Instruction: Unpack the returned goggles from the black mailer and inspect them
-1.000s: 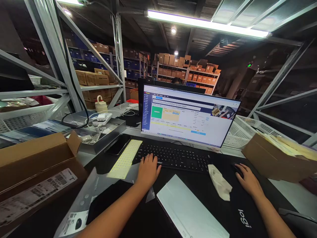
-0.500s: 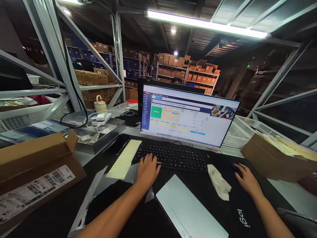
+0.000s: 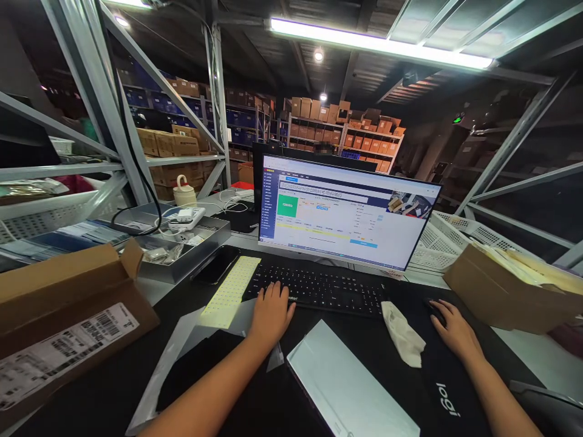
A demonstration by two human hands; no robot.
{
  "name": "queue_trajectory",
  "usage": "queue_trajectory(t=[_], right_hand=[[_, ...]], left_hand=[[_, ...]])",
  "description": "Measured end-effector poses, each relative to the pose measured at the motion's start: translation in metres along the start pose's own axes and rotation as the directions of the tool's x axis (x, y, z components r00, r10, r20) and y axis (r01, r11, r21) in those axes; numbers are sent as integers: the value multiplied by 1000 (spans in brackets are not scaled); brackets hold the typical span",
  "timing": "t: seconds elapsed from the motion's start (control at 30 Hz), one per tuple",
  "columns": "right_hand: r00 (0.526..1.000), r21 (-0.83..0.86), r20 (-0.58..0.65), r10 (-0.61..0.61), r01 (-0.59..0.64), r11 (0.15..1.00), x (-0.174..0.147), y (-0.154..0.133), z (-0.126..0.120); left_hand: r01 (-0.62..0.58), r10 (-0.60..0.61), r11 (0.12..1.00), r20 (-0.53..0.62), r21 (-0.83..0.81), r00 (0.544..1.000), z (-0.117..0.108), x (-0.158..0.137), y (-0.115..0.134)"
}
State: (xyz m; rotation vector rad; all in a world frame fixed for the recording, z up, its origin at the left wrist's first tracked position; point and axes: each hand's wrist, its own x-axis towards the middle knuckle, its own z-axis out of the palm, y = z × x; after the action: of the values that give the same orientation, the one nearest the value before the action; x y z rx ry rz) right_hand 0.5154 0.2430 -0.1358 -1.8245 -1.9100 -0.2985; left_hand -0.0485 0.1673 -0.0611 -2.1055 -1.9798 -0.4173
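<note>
My left hand (image 3: 272, 314) lies at the lower left edge of a black keyboard (image 3: 319, 286), fingers stretched over the keys and holding nothing. At the right, my right hand (image 3: 456, 329) is curved over a dark mouse (image 3: 436, 311) on the black desk mat. A lit monitor (image 3: 337, 212) behind the keyboard shows a page with a green square and a small photo. Between my forearms is a flat white box (image 3: 348, 376). A crumpled off-white cloth or tissue (image 3: 403, 335) lies beside the mouse. Yellow label sheets (image 3: 232, 291) are left of the keyboard.
An open cardboard box (image 3: 68, 328) with a shipping label stands at the left. Behind it are a grey tray (image 3: 182, 255), a phone (image 3: 221, 265) and a cream jug (image 3: 184, 193). Another cardboard box (image 3: 505, 291) holding papers is at the right. Clear plastic (image 3: 159, 370) lies under my left forearm.
On the monitor, the beige panel beside the green square has gone, leaving white there. Both hands stay where they were.
</note>
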Motion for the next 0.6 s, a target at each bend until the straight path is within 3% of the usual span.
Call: queue_trajectory(t=[0.6], right_hand=[[1000, -29, 7, 4, -3, 1000, -1, -3, -2]], left_hand=[[-2, 2, 1000, 5, 3, 1000, 1, 1, 0]])
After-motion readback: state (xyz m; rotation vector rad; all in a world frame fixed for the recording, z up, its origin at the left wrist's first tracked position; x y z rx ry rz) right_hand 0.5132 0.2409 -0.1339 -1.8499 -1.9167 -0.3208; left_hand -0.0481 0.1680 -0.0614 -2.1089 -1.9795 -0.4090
